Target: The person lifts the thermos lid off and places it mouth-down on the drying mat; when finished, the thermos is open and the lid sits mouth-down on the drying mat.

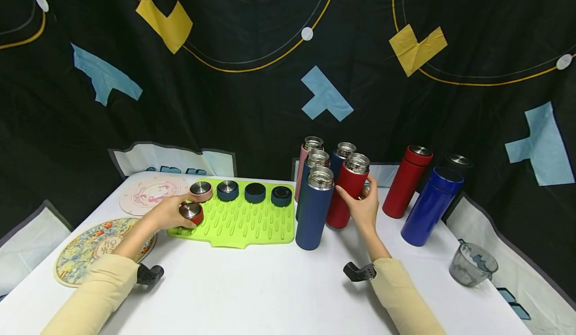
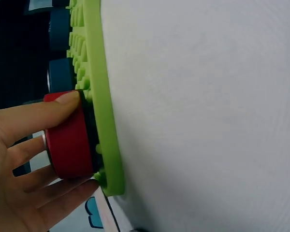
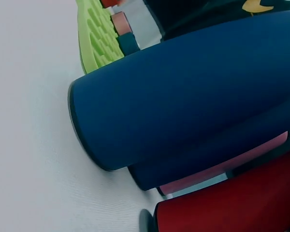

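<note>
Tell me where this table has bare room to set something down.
The white tabletop is bare between the beige sleeves, in front of the green mat. The mat's front is free, right of the red lid and before the row of lids. It's crowded among the open flasks by the right hand.

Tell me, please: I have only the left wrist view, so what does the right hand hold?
Observer: The right hand grips an open red bottle.
Operator: Is it the only bottle of this colour?
Observer: No, a closed red bottle stands to its right.
Operator: Besides the red lid in the left hand, how many lie on the green mat?
Observer: Four other lids, in a row near its far edge.
</note>
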Tool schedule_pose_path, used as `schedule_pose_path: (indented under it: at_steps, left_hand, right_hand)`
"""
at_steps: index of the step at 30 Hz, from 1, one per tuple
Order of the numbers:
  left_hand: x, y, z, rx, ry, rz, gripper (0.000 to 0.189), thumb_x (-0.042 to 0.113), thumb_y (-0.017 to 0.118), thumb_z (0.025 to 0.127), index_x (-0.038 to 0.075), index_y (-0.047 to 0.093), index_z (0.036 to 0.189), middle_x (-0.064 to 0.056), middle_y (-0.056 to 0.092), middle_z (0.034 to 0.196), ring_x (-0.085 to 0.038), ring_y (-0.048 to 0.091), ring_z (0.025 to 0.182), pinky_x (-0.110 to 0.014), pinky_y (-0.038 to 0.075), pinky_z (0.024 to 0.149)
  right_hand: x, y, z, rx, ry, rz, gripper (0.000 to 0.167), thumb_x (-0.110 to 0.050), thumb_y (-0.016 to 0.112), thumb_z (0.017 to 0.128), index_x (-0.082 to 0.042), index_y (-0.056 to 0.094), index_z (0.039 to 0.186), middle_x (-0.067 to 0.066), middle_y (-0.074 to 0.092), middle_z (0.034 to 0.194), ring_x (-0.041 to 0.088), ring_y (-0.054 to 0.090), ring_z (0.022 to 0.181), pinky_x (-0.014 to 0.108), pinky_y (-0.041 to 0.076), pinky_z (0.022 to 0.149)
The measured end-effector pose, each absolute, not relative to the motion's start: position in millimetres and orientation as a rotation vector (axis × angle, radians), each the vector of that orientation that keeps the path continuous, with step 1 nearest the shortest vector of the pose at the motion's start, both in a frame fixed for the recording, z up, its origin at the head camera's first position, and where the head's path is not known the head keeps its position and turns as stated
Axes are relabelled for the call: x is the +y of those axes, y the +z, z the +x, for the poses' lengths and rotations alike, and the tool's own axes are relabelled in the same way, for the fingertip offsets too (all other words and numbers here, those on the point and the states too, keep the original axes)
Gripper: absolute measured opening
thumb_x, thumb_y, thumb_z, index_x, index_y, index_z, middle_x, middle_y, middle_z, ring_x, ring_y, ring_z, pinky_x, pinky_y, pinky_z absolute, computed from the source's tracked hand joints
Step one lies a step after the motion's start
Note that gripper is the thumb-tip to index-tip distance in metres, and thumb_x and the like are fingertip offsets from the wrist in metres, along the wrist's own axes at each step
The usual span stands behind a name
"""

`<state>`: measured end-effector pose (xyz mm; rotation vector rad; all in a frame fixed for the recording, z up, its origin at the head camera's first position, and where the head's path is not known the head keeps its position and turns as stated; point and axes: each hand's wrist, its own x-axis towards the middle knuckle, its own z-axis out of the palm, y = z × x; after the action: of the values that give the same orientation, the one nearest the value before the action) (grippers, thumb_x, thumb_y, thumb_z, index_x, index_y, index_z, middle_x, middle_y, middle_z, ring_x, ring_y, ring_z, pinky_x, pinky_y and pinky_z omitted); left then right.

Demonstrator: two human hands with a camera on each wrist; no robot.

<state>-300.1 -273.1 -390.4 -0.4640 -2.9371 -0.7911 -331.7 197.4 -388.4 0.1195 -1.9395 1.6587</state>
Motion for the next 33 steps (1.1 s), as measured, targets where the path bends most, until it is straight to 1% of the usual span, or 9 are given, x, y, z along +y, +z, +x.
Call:
schedule_pose_path:
  at_steps: [3, 7, 10, 15, 17, 22, 24, 29, 33]
  left_hand:
    - [-274.3, -384.4, -297.6, -2.945, -0.789, -0.433, 0.071, 0.015, 0.086, 0.068, -0.008, 0.053, 0.127, -0.033, 0.058, 0.113, -0.046, 0.056, 0.102, -0.058, 0.047, 0.086]
    - [-272.2, -371.7, -287.3, -2.860, -0.773, -0.405, 0.068, 0.015, 0.083, 0.072, -0.007, 0.052, 0.129, -0.035, 0.054, 0.121, -0.052, 0.052, 0.109, -0.063, 0.045, 0.086]
    - [-261.9, -362.1, -277.9, -2.746, -0.778, -0.447, 0.062, 0.012, 0.081, 0.075, -0.004, 0.054, 0.128, -0.030, 0.055, 0.126, -0.050, 0.051, 0.113, -0.062, 0.045, 0.088]
    - [-234.1, -356.6, -263.9, -2.632, -0.813, -0.582, 0.058, 0.009, 0.083, 0.073, -0.001, 0.058, 0.125, -0.023, 0.059, 0.123, -0.040, 0.056, 0.109, -0.056, 0.047, 0.090]
    - [-223.3, -359.5, -260.5, -2.632, -0.809, -0.633, 0.058, 0.008, 0.084, 0.072, 0.000, 0.059, 0.124, -0.021, 0.060, 0.122, -0.037, 0.058, 0.103, -0.052, 0.049, 0.086]
    - [-203.2, -368.8, -263.3, -2.682, -0.765, -0.748, 0.057, 0.009, 0.085, 0.071, 0.000, 0.061, 0.122, -0.021, 0.061, 0.122, -0.039, 0.057, 0.108, -0.053, 0.048, 0.089]
    - [-199.2, -372.5, -266.6, -2.728, -0.753, -0.774, 0.057, 0.011, 0.085, 0.071, 0.000, 0.061, 0.122, -0.022, 0.060, 0.122, -0.041, 0.055, 0.114, -0.055, 0.044, 0.095]
    - [-196.5, -383.7, -273.9, -2.843, -0.735, -0.805, 0.060, 0.014, 0.086, 0.069, -0.002, 0.060, 0.122, -0.022, 0.059, 0.123, -0.042, 0.052, 0.117, -0.055, 0.042, 0.098]
    - [-197.4, -394.0, -274.2, -2.931, -0.737, -0.788, 0.062, 0.017, 0.086, 0.069, -0.002, 0.060, 0.122, -0.021, 0.060, 0.123, -0.040, 0.053, 0.118, -0.054, 0.042, 0.098]
  right_hand:
    - [196.3, -392.3, -336.5, -1.947, 1.660, 0.092, 0.077, -0.022, 0.082, 0.078, -0.011, 0.037, 0.140, 0.020, 0.060, 0.123, 0.033, 0.062, 0.106, 0.049, 0.052, 0.089]
    - [193.7, -396.2, -339.2, -1.963, 1.655, 0.074, 0.077, -0.021, 0.082, 0.078, -0.010, 0.038, 0.140, 0.021, 0.060, 0.123, 0.033, 0.061, 0.107, 0.048, 0.051, 0.090]
    - [193.0, -396.4, -339.2, -1.964, 1.630, 0.089, 0.075, -0.019, 0.081, 0.079, -0.009, 0.038, 0.140, 0.022, 0.061, 0.121, 0.034, 0.062, 0.106, 0.049, 0.051, 0.089]
    - [192.5, -396.3, -339.6, -1.991, 1.568, 0.109, 0.073, -0.021, 0.081, 0.079, -0.009, 0.041, 0.138, 0.021, 0.064, 0.117, 0.033, 0.064, 0.102, 0.047, 0.053, 0.086]
    - [191.4, -396.7, -339.0, -2.007, 1.550, 0.105, 0.072, -0.022, 0.082, 0.078, -0.010, 0.043, 0.137, 0.020, 0.065, 0.115, 0.032, 0.065, 0.100, 0.047, 0.054, 0.084]
    - [190.8, -395.7, -340.0, -2.010, 1.518, 0.111, 0.070, -0.019, 0.083, 0.078, -0.009, 0.044, 0.135, 0.020, 0.067, 0.111, 0.032, 0.066, 0.096, 0.047, 0.055, 0.081]
    - [190.6, -395.4, -340.7, -2.011, 1.503, 0.133, 0.071, -0.018, 0.082, 0.078, -0.008, 0.043, 0.136, 0.021, 0.067, 0.111, 0.033, 0.066, 0.097, 0.048, 0.055, 0.081]
    - [193.6, -398.0, -340.4, -2.070, 1.491, 0.170, 0.076, -0.019, 0.082, 0.078, -0.007, 0.039, 0.140, 0.022, 0.063, 0.118, 0.034, 0.064, 0.105, 0.048, 0.054, 0.085]
    - [203.4, -397.4, -331.1, -2.228, 1.496, 0.175, 0.083, -0.020, 0.082, 0.078, -0.005, 0.034, 0.144, 0.023, 0.057, 0.129, 0.037, 0.058, 0.115, 0.050, 0.049, 0.093]
